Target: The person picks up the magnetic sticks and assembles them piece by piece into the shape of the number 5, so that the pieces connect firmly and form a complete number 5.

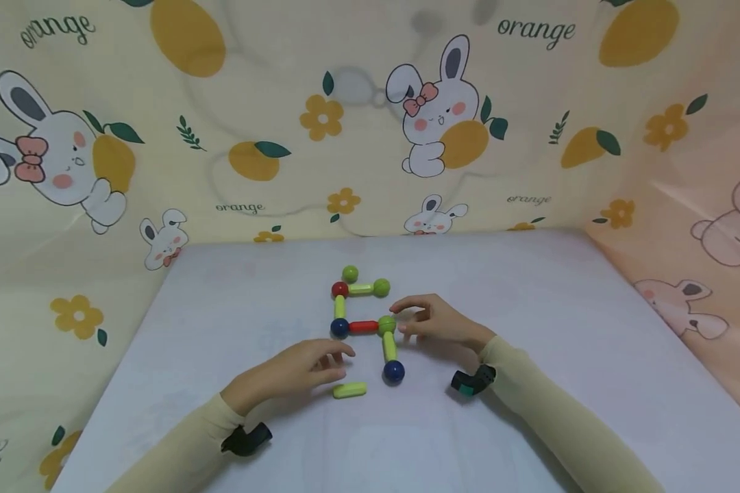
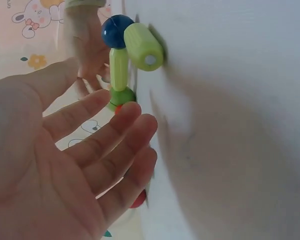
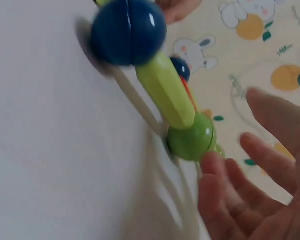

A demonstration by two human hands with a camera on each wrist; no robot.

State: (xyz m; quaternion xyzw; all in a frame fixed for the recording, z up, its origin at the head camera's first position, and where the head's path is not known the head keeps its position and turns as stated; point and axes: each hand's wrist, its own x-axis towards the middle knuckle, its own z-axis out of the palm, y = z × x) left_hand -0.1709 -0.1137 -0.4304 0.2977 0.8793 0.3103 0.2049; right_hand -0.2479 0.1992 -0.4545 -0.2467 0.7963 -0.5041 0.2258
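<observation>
A chain of toy rods and balls lies on the white table. From the far end it has a green ball (image 1: pixel 381 287), a yellow-green rod (image 1: pixel 361 289), a red ball (image 1: pixel 340 290), another yellow-green rod (image 1: pixel 340 307), a blue ball (image 1: pixel 340 328), a red rod (image 1: pixel 364 326), a green ball (image 1: pixel 386 324), a yellow-green rod (image 1: pixel 390 346) and a blue ball (image 1: pixel 394 372). My right hand (image 1: pixel 438 320) hovers beside the middle green ball, fingers loosely bent and holding nothing. Relaxed and without any piece, my left hand (image 1: pixel 296 370) is just left of a loose yellow-green rod (image 1: pixel 349 390).
One more green ball (image 1: pixel 349 274) sits behind the red ball at the far end of the chain. A cloth (image 1: pixel 370 171) printed with rabbits and oranges hangs behind the table (image 1: pixel 499 438) and along both sides.
</observation>
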